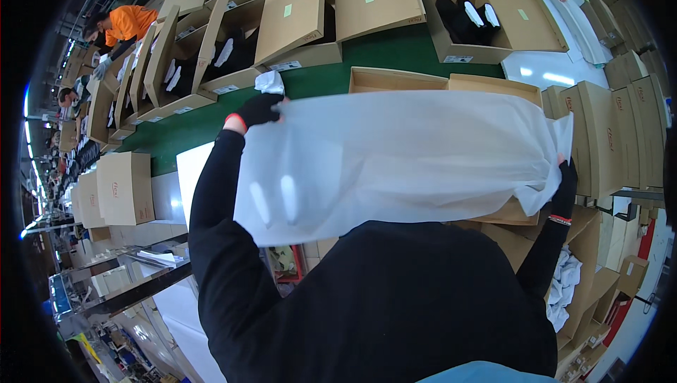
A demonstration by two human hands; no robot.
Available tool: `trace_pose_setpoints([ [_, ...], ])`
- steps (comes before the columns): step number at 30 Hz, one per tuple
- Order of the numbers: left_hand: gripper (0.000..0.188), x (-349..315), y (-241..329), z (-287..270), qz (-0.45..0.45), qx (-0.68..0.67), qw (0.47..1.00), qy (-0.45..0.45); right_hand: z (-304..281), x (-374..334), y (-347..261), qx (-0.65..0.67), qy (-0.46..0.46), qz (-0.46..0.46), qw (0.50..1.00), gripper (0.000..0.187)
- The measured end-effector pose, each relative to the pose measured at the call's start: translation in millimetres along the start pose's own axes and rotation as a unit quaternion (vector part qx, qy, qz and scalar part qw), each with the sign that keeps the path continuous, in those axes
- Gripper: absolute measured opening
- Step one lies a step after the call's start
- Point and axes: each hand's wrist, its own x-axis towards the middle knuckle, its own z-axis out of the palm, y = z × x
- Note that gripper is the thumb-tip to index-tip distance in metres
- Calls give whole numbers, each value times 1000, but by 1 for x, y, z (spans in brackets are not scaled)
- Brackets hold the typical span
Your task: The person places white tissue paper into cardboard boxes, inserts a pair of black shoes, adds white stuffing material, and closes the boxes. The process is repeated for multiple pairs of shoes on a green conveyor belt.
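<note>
co-worker (pixel 130 22) in an orange top leans by the boxes, well to the upper left of the white paper sheet (pixel 409 150). closed brown boxes (pixel 125 189) stand left of the sheet. a row of open boxes (pixel 243 78) with black footwear (pixel 185 76) inside runs along the green conveyor (pixel 395 48), above the sheet's left end. the left hand (pixel 259 109), black-gloved with a red band at the wrist, pinches the sheet's upper left corner between its fingers — a crumpled white wad (pixel 269 83) lies just above that corner. the sheet itself spreads between both hands and partly covers an open box (pixel 398 81). above its right half sits a boot box (pixel 486 55) with its lid open. the right hand (pixel 564 175) grips the sheet's bunched right edge — some of its fingers are hidden. upright boxes (pixel 596 136) stand just right of the sheet; below its right end, a carton (pixel 587 242) holds crumpled white paper (pixel 564 284).
</note>
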Motion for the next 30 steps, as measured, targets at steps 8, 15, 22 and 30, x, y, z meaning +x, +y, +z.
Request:
trace_pose_setpoints([
  [8, 48, 83, 31, 37, 78, 93, 941, 316, -45, 32, 24, 31, 2, 7, 1000, 49],
  [15, 55, 40, 23, 56, -31, 172, 869, 463, -99, 61, 59, -47, -29, -65, 996, 48],
  [22, 51, -55, 62, 100, -70, 168, 880, 438, -109, 16, 23, -193, -149, -24, 970, 56],
  [30, 70, -78, 165, 186, 28, -5, 955, 296, -116, 37, -34, -331, -101, -103, 933, 51],
])
